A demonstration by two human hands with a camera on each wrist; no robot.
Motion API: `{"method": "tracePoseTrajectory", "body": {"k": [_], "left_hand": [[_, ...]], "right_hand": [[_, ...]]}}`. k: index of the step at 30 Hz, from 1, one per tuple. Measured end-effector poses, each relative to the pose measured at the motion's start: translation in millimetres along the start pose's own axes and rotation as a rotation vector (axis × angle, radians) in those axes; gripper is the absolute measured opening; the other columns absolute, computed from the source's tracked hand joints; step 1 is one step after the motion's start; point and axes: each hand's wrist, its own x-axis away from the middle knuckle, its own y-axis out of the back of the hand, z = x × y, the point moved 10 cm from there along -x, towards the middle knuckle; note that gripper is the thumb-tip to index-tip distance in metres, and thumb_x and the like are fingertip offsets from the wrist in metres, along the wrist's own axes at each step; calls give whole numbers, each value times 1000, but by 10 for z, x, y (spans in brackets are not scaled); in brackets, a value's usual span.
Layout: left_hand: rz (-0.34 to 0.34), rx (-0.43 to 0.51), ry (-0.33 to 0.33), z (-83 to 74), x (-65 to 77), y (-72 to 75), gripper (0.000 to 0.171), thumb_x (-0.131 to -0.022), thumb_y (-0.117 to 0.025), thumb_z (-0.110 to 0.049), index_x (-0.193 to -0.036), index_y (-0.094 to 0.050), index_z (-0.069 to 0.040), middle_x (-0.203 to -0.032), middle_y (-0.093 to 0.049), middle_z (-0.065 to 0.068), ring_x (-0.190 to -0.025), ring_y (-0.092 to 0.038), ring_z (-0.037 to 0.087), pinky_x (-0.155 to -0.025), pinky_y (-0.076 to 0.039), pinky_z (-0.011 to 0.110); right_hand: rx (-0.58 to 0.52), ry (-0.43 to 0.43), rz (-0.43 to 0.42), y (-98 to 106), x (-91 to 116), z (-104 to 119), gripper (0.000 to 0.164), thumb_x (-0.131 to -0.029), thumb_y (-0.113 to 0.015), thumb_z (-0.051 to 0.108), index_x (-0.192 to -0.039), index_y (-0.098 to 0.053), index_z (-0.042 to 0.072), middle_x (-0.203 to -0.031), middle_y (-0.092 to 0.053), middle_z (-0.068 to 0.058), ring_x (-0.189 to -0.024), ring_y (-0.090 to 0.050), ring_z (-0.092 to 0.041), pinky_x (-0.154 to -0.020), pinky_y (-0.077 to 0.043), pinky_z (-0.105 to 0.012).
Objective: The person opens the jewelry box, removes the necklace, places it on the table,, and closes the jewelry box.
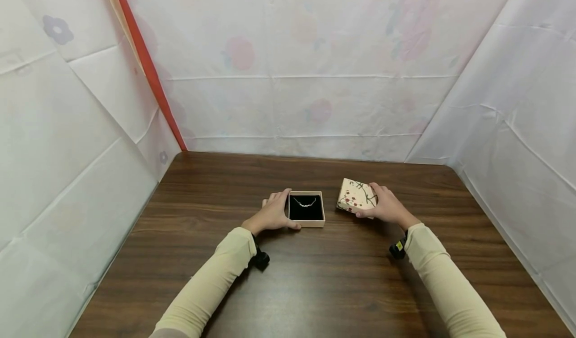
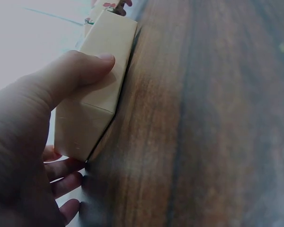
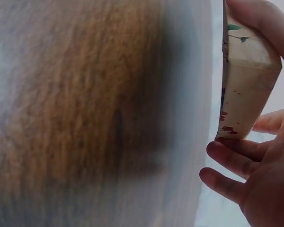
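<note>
A cream jewellery box base (image 1: 311, 224) sits uncovered on the table, lined with a black pad (image 1: 306, 214). On that pad lies a thin silvery chain, a necklace or bracelet (image 1: 307, 205). My left hand (image 1: 273, 214) grips the base from its left, the thumb along the near wall (image 2: 97, 87) and the other fingers around the side. To the right, my right hand (image 1: 388, 208) holds the box lid (image 1: 353, 194), cream with red blossoms and dark branches. The lid is tilted and appears raised off the table; in the right wrist view, thumb and fingers span its side (image 3: 248, 92).
Dark wood-grain table (image 1: 310, 278) extends around both hands. White printed sheets hang behind (image 1: 292, 103) and along the left and right sides. A red strip (image 1: 148, 68) runs down the back left corner. Each wrist carries a small black camera (image 1: 261, 259).
</note>
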Motion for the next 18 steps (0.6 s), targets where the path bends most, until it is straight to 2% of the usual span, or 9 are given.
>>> {"method": "tracePoseTrajectory", "body": {"k": [13,18], "left_hand": [[10,-6,2,-11,12,5,114,-65,-86,-51,-153,-26,-9,-150,-41,14,-137,-34,35,-105,-27,56],[9,-22,2,-12,13,10,114,-65,-86,-51,-153,-26,-9,-149,-42,14,-136,-35,34,-104,-28,56]], "right_hand": [[39,-20,24,-98,33,-148,114,-69,-79,61,-148,-29,-4,-136,-44,-33,-121,-45,-47,-94,-42,-57],[64,-32,34,-122,63,-173,115,-68,-79,63,-149,-28,-2,-137,-43,-33,-123,-41,-52,-94,-40,-61]]}}
